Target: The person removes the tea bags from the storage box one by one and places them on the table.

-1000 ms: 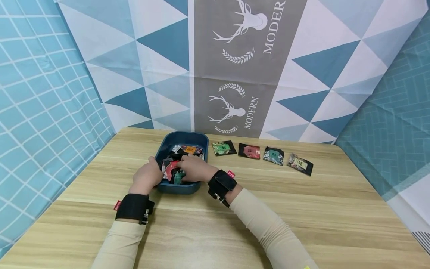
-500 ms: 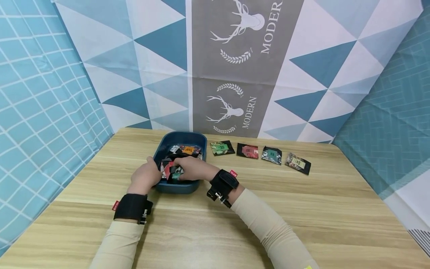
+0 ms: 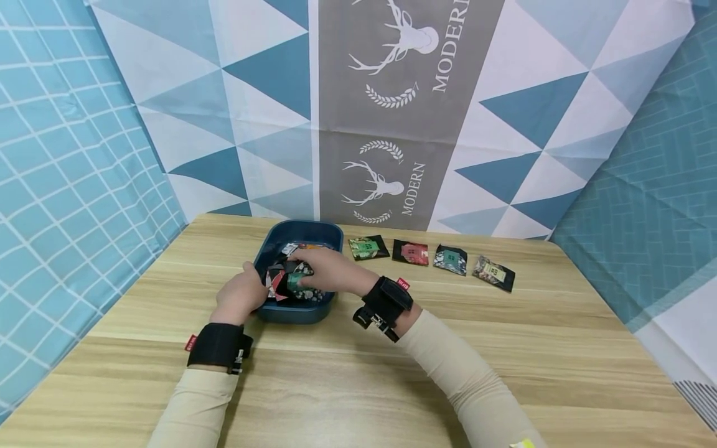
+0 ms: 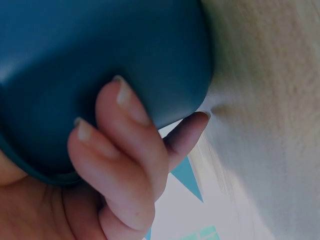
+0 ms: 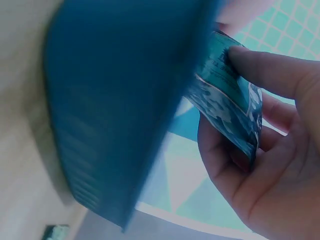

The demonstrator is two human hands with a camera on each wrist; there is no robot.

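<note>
A dark blue plastic bin (image 3: pixel 297 316) holds several small glossy sachets. My left hand (image 3: pixel 239 295) grips its left rim; in the left wrist view, curled fingers (image 4: pixel 122 132) lie against the outer wall (image 4: pixel 145 45), and the thumb is mostly hidden behind the rim. Over the bin's right side, my right hand (image 3: pixel 330 269) pinches a sachet with a teal label (image 3: pixel 297 283). The right wrist view shows this sachet (image 5: pixel 225 97) tilted between thumb and fingers, just above the bin's edge. Beside it in the bin lies a sachet with a red label (image 3: pixel 276 283).
Right of the bin, a row of sachets lies on the wooden table (image 3: pixel 358 373): one green-labelled (image 3: pixel 368 247), one red-labelled (image 3: pixel 411 252), one teal-labelled (image 3: pixel 450 259) and one yellow-labelled (image 3: pixel 494 274). A patterned cloth backdrop (image 3: pixel 386 124) rises behind the table.
My right hand has drawn slightly up and to the right with the teal-labelled sachet, whose front now shows more. My left hand keeps its hold on the rim.
</note>
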